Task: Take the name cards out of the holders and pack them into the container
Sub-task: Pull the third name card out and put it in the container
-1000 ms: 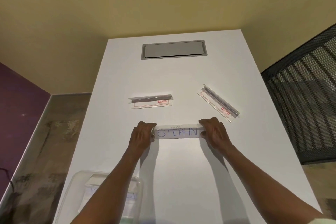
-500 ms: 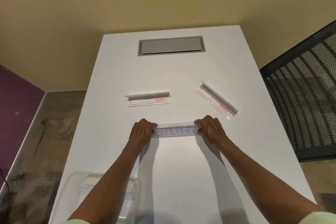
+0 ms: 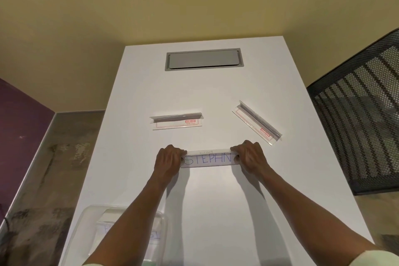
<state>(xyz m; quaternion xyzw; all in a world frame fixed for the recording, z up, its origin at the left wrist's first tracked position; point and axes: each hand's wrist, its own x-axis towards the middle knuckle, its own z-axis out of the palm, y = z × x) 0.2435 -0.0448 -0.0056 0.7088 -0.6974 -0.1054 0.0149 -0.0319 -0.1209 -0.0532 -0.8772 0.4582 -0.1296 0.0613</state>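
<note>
Head cam, only view: honestly not much has changed over the last second. The left hand (image 3: pixel 169 158) and right hand (image 3: pixel 250 156) stay clamped on the two ends of the holder (image 3: pixel 208 152), grip closed tight. The STEPHN name card (image 3: pixel 209 159) is still inside it, mid-table (image 3: pixel 216 93). So extraction hasn't really started; the container (image 3: pixel 90 216) waits near-left, two empty holders (image 3: pixel 176 122) beyond.

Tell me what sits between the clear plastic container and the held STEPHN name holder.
Head view: only bare white table, crossed by the left forearm, between the clear plastic container and the held holder.
</note>
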